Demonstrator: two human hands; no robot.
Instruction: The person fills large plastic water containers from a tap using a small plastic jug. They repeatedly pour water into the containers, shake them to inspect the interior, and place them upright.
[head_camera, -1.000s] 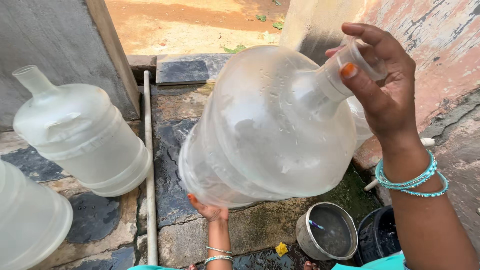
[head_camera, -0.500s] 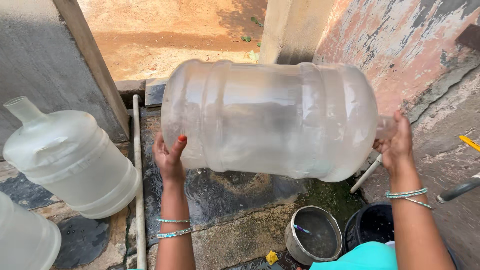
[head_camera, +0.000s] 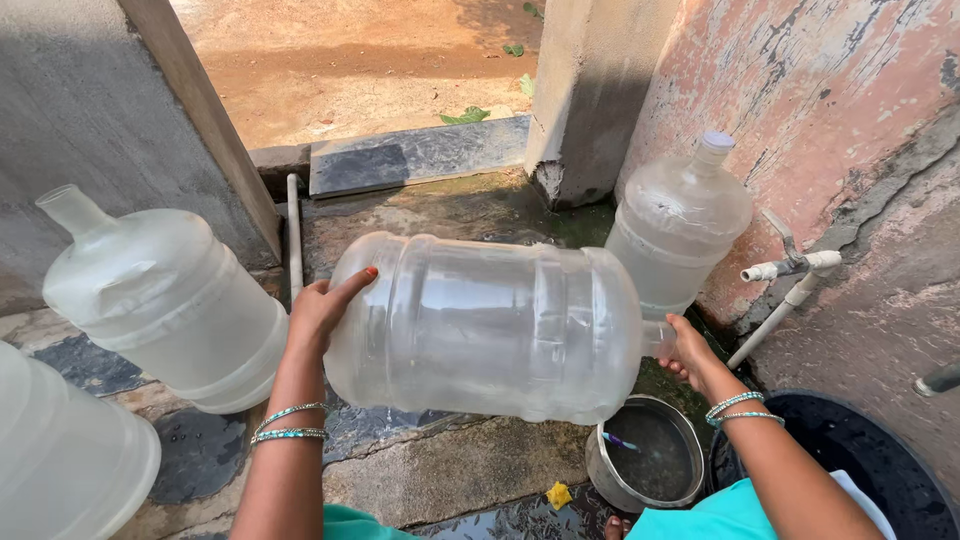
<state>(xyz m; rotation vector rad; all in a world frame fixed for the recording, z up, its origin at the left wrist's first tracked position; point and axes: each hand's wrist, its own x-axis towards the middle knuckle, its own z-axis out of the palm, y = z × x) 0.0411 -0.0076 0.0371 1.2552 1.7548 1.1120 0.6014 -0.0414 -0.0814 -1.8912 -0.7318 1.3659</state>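
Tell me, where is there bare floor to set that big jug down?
Bare wet slab lies behind the held jug, between the floor pipe and capped jug. It is crowded by the steel pot and left jugs.

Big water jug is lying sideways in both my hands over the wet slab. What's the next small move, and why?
Probably tip the neck end down toward the metal pot. The jug is held level, the left hand on its base and the right hand at the neck, which sits just above the pot. Lowering that end should let any water left inside drain there rather than onto the slab.
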